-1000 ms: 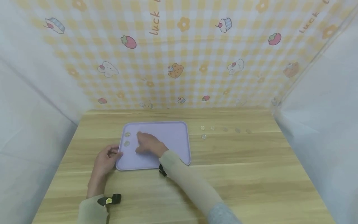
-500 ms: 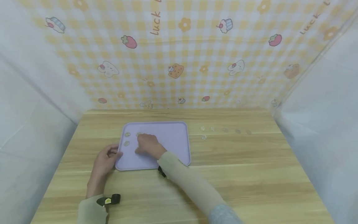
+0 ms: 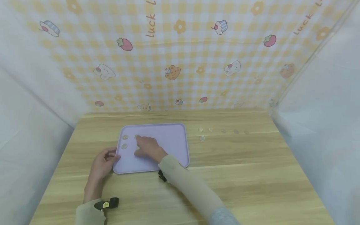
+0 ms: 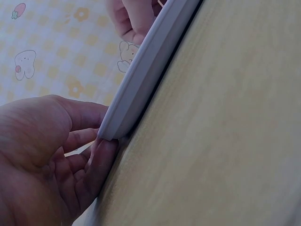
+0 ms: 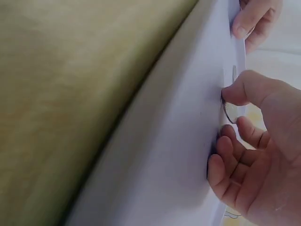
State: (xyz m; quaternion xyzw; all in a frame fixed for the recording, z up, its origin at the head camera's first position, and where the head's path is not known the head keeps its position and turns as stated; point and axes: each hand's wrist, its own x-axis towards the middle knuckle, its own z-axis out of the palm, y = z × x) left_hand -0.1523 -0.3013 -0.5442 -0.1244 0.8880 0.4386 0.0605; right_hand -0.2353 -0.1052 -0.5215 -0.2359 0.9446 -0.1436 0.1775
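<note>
A lilac tray (image 3: 171, 140) lies on the wooden table. My left hand (image 3: 102, 164) grips its left edge, thumb over the rim; the left wrist view shows fingers against the outer wall (image 4: 134, 89). Over the tray's left half is my right hand (image 3: 149, 147). In the right wrist view a tilted round coin (image 5: 230, 111) shows between its thumb (image 5: 240, 94) and fingers, the other fingers curled. Two silvery coins, an upper one (image 3: 125, 137) and a lower one (image 3: 124, 146), lie near the tray's left rim. Another coin (image 3: 136, 137) shows by the right index fingertip, partly hidden.
Right of the tray, several coins (image 3: 201, 129) form a row on the table (image 3: 239, 175), with a single coin (image 3: 202, 138) below its left end. A yellow checked cloth (image 3: 188, 56) hangs behind, and white sheets (image 3: 317, 125) flank the table.
My right fingertips have shifted slightly back towards me, and a coin that they covered in the upper row now shows. The left hand stays on the tray's edge. The whole head view shifts slightly.
</note>
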